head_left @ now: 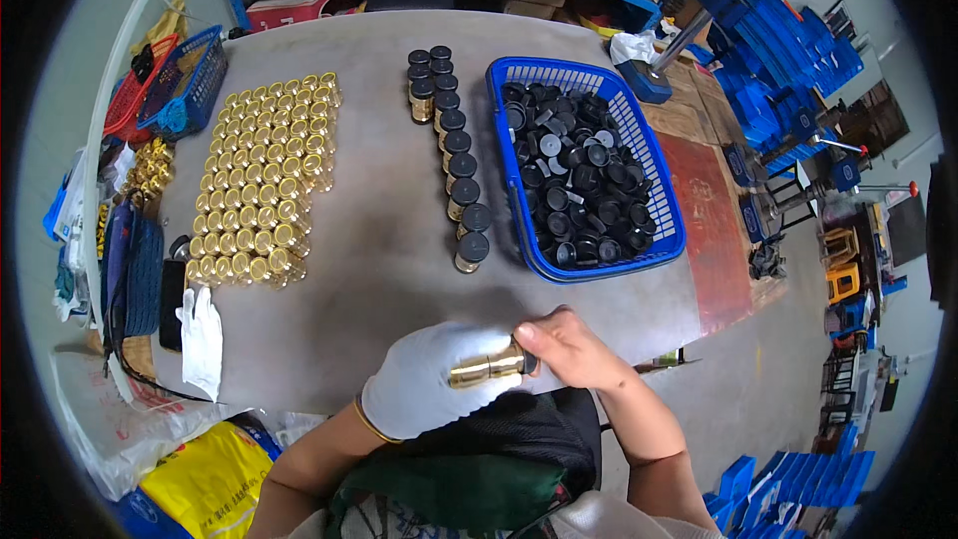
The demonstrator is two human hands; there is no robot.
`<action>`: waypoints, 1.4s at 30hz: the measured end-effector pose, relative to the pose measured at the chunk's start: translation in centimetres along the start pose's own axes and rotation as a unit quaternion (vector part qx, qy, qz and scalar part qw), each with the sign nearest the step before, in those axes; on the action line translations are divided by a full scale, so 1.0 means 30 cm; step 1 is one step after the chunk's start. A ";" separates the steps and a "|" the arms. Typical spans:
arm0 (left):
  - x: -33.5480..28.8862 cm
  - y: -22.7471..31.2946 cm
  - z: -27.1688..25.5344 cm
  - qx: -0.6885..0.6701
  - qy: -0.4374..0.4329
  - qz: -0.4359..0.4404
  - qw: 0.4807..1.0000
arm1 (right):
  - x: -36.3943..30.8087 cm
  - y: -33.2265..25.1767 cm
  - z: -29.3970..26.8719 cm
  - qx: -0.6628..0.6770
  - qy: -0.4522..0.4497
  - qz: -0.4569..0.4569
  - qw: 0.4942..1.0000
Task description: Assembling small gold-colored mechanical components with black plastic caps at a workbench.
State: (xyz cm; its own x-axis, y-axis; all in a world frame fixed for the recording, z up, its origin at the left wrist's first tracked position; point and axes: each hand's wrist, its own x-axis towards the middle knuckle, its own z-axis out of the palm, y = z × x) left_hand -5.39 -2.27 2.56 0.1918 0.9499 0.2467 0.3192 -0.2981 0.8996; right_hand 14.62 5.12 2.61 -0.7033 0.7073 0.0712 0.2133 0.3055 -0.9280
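In front of my body, my left hand [419, 364], in a white glove, is wrapped round a shiny brass-coloured cylinder [483, 370] lying nearly level. My bare right hand [573, 347] pinches the black cap [528, 360] at the cylinder's right end, with the thumb on top and the other fingers partly hidden. Beyond my hands, capped cylinders [471, 252] stand in a line running away from me, with a second short row beside its far end. Right of them sits a blue plastic basket [529, 258] full of loose black caps [574, 175].
Brass cylinders without black caps [257, 180] stand in close rows on the left of the grey table [374, 240]. A white glove [202, 344] lies at the near left edge. Red [125, 105] and blue [205, 75] baskets occupy the far left corner. Hand presses [649, 80] stand along the right.
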 end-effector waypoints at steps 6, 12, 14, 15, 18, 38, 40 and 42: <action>0.001 -0.031 0.027 0.065 0.069 0.029 0.995 | 0.102 0.037 -0.099 -0.300 0.127 0.030 0.945; 0.024 -0.004 0.026 0.089 0.083 0.038 0.992 | 0.175 0.250 -0.248 -0.504 0.058 0.131 0.852; -0.001 -0.017 0.045 -0.218 0.136 -0.131 0.957 | 0.186 0.234 -0.240 -0.449 0.105 0.041 0.886; 0.001 -0.021 0.035 -0.218 0.138 -0.132 0.957 | 0.186 0.215 -0.239 -0.391 0.154 -0.045 0.906; 0.004 -0.051 0.018 -0.410 0.169 -0.269 0.855 | 0.110 0.131 -0.160 0.001 0.119 0.094 0.989; -0.019 -0.072 0.043 -0.280 0.144 -0.221 0.923 | 0.023 -0.089 -0.011 -0.171 0.013 -0.141 0.975; -0.012 -0.061 0.034 -0.302 0.146 -0.249 0.909 | 0.017 -0.092 -0.002 -0.190 0.020 -0.153 0.970; -0.001 -0.049 0.026 -0.306 0.141 -0.290 0.896 | 0.015 -0.091 0.006 -0.208 0.028 -0.164 0.964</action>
State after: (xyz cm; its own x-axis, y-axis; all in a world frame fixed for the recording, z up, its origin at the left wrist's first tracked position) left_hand -5.14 -1.94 0.96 -0.1112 0.9398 -0.3232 -0.2961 0.2792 0.9135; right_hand 13.59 4.50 5.10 -0.7445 0.5580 0.3665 0.2466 0.7400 -0.6257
